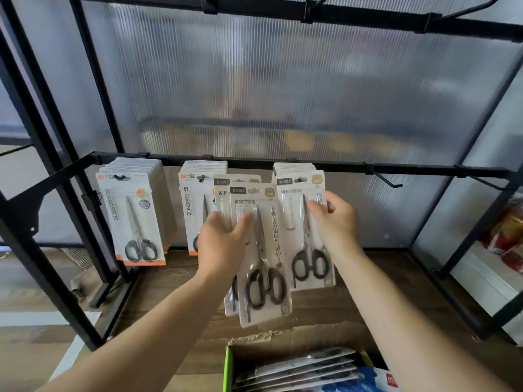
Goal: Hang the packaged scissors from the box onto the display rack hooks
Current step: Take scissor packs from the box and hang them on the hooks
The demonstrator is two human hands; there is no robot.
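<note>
Packaged scissors (263, 250): two clear blister packs, fanned, held just below the rail (396, 168), before its middle. Rear pack mostly hidden behind the front one. Black handles, steel blades, beige card; print too blurred to read.

Left hand (223, 241): grip closed on both packs, thumb across the front blister, fingers hidden behind.

Right hand (336, 219): grip pinching the right edge of a hung stack (302, 244) of like packs under the rail.

Orange-edged stacks (135, 219): two, hanging from the rail's left part, one partly covered by the left hand.

Bare hooks (386, 181): on the rail's right part.

Box (297, 343): well below the rail, cut off by the frame edge, more packs inside.
</note>
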